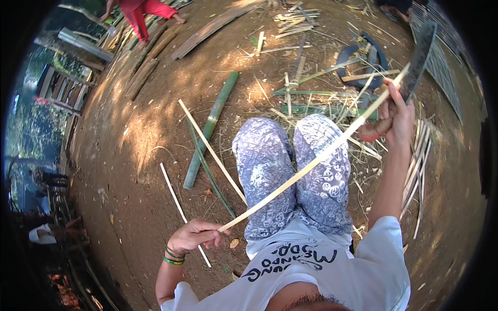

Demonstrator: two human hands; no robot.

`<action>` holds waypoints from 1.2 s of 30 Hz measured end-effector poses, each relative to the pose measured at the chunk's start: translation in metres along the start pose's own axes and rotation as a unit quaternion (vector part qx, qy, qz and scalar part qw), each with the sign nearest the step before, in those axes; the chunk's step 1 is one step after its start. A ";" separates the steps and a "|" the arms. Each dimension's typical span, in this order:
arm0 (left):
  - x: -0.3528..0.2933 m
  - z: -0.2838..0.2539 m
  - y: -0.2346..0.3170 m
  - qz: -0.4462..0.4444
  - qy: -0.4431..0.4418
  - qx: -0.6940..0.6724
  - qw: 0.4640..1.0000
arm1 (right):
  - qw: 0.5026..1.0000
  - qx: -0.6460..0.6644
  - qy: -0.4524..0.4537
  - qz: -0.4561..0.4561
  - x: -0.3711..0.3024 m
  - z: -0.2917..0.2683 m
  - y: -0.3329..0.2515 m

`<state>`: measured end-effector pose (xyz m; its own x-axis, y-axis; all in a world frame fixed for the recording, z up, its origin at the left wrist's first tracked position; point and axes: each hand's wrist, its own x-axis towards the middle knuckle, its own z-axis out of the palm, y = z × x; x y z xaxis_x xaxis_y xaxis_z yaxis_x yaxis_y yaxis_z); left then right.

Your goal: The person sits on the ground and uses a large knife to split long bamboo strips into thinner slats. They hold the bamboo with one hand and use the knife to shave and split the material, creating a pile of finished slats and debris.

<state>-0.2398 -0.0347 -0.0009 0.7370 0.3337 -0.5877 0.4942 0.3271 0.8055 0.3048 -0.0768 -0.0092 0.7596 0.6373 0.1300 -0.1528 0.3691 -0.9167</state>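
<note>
A long pale bamboo strip (306, 168) slants across my thighs from lower left to upper right. Its lower end is pinched in my left hand (198, 236), beside my hip. My right hand (398, 115) is closed round the handle of a machete (421, 58), whose dark, broad blade points up and away. The strip's far part passes at my right thumb and meets the blade's near part; whether the edge bites into it I cannot tell. Just below the fingers shows a brown, reddish-ended handle (374, 130).
Left of my knees lie a green bamboo pole (211, 129) and loose strips (211, 149). Cut strips (418, 168) are bundled at my right. Beyond my knees are shavings, split pieces (298, 22) and a black ring-shaped object (342, 56). A person in red trousers (139, 20) stands far left.
</note>
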 end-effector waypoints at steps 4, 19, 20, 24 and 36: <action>0.028 -0.001 -0.048 0.095 -0.151 -0.115 0.977 | 0.984 0.149 -0.004 0.095 0.009 0.006 0.003; 0.138 0.078 0.072 0.134 0.005 -0.045 0.990 | 0.994 -0.094 0.058 -0.024 -0.018 0.043 0.002; 0.146 0.082 0.078 0.141 0.016 -0.046 0.989 | 0.992 -0.115 0.051 -0.017 -0.016 0.040 0.006; 0.171 0.088 0.088 0.136 -0.023 -0.053 0.989 | 0.991 -0.127 0.038 0.016 -0.029 0.031 0.001; 0.208 0.079 0.088 0.146 -0.129 -0.298 0.934 | 0.991 -0.125 0.052 -0.006 -0.129 -0.003 0.063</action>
<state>-0.0064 -0.0065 -0.0462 0.9248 0.2865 -0.2505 -0.0328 0.7158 0.6975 0.1991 -0.1371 -0.0849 0.8232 0.5563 0.1136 0.0082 0.1884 -0.9821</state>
